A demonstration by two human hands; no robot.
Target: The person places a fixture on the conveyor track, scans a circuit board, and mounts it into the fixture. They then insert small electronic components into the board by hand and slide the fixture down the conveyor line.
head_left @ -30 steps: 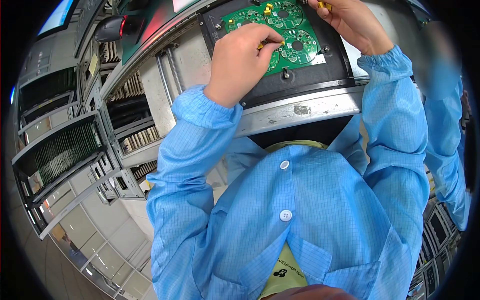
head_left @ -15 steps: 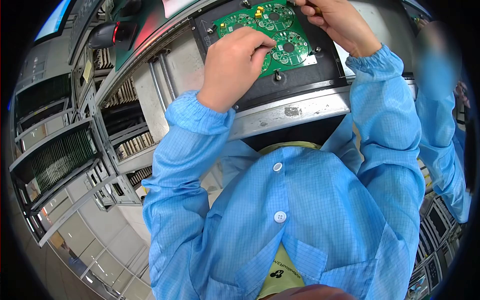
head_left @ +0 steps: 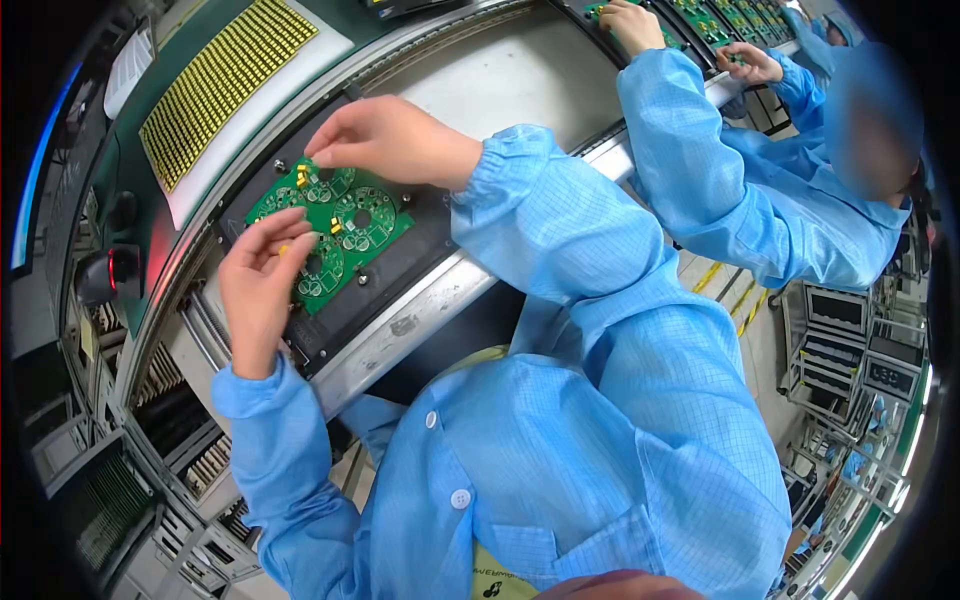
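My left hand (head_left: 262, 290) is over the lower left part of a green circuit board (head_left: 350, 250), with curled fingers around a small yellow component (head_left: 284, 250). Thumb and fingertips of my right hand (head_left: 395, 140) are brought together at the board's upper edge; what they hold, if anything, is hidden. The board carries round printed sections and lies in a black fixture (head_left: 430, 215) with metal clamps. Several yellow components (head_left: 302, 176) stand on it.
A white sheet with rows of yellow components (head_left: 230, 95) lies beyond the fixture. A metal rail (head_left: 400, 320) runs along the near side. At the right, a co-worker's sleeve (head_left: 690, 170) and hands reach over other boards. A black mouse (head_left: 97, 277) sits at the left.
The view has swung right, bringing the component sheet and co-worker into sight. My left hand has withdrawn from its pinch on the board; my right hand has come in to the board's upper edge.
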